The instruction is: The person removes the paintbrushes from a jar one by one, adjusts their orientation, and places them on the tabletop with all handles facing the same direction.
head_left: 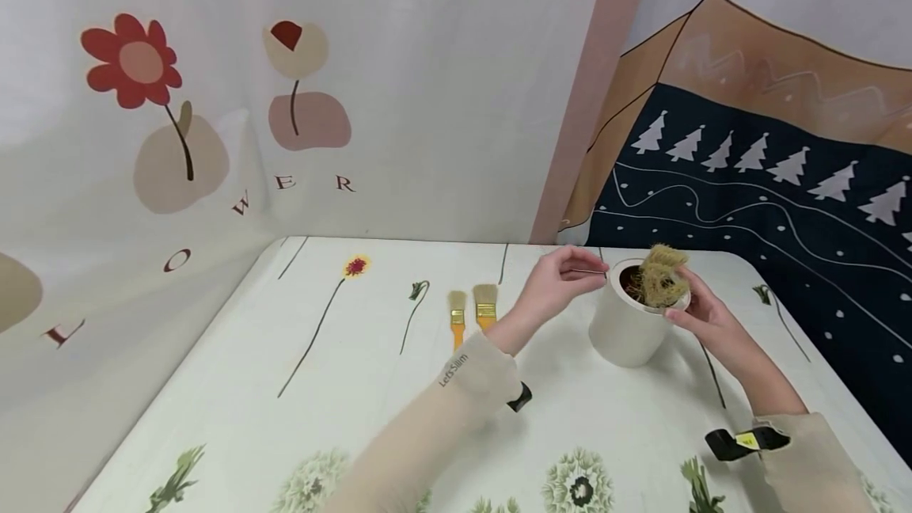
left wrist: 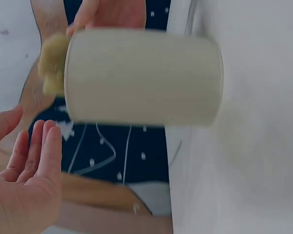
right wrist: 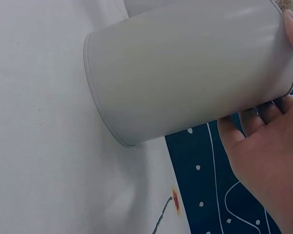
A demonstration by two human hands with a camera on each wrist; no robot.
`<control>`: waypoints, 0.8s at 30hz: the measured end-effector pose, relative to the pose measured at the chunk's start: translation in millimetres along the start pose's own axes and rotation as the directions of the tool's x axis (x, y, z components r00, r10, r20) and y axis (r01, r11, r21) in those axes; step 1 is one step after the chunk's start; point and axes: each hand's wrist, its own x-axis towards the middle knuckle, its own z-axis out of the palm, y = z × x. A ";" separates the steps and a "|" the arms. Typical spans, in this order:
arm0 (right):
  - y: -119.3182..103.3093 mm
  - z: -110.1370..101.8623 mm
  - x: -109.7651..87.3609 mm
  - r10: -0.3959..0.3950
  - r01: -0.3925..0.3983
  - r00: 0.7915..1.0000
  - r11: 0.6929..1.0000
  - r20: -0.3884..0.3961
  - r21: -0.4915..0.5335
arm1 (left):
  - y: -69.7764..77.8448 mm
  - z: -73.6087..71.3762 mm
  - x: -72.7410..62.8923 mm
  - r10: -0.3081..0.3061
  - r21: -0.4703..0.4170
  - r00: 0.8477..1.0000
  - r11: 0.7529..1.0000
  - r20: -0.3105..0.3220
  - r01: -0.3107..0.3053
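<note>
A white cylindrical pot (head_left: 627, 335) is at the right of the table in the head view. Brown material (head_left: 632, 282) shows inside it, and a clump of yellow-green fibre (head_left: 664, 275) sits at its mouth, bulging over the rim. My right hand (head_left: 708, 323) grips the pot near the rim, its thumb at the edge beside the fibre and its fingers (right wrist: 249, 122) along the side. Left of the rim is my left hand (head_left: 559, 283); in the left wrist view its fingers (left wrist: 49, 151) are loosely bent, apart from the thumb, with no object visible between them.
Two flat paintbrushes with orange handles, one wider (head_left: 486, 303) and one narrower (head_left: 457, 315), lie left of the pot, partly behind my left sleeve. The white tablecloth (head_left: 235, 355) carries printed flowers and stems. Printed curtains (head_left: 442, 101) stand behind and right of the table.
</note>
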 end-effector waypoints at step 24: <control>5.5 2.9 -0.2 -0.160 0.158 0.987 0.985 0.016 0.071 | 9.7 60.9 -1.7 0.089 0.568 0.996 0.820 -0.008 -0.068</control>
